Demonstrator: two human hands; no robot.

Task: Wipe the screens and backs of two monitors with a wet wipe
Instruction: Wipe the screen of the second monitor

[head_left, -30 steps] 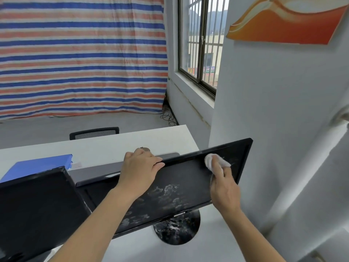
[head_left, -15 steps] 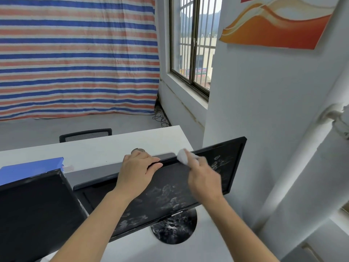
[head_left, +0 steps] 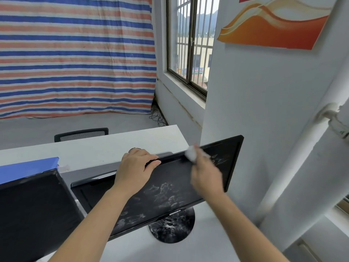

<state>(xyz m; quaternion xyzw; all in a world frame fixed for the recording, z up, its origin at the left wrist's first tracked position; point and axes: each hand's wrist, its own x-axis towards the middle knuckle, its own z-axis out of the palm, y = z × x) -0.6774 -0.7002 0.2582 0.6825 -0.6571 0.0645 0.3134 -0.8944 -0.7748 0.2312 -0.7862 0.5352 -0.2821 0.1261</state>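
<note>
A black monitor [head_left: 170, 193] stands tilted on its round base [head_left: 171, 227], its screen smeared with whitish marks. My left hand [head_left: 135, 167] grips the top edge of this monitor, fingers curled over the bezel. My right hand [head_left: 204, 173], blurred by motion, presses a white wet wipe [head_left: 191, 153] against the upper part of the screen near the top edge. A second black monitor [head_left: 34, 214] stands at the lower left, its dark screen facing me.
Both monitors stand on a white desk [head_left: 98, 146]. A blue box [head_left: 26, 168] sits behind the left monitor. A white wall and pillar [head_left: 255, 110] stand close on the right, with a white pipe [head_left: 302, 157]. A chair back [head_left: 81, 134] shows beyond the desk.
My right hand with the wipe slid left along the top of the screen from near the right corner toward the middle. My left hand kept its grip on the top edge.
</note>
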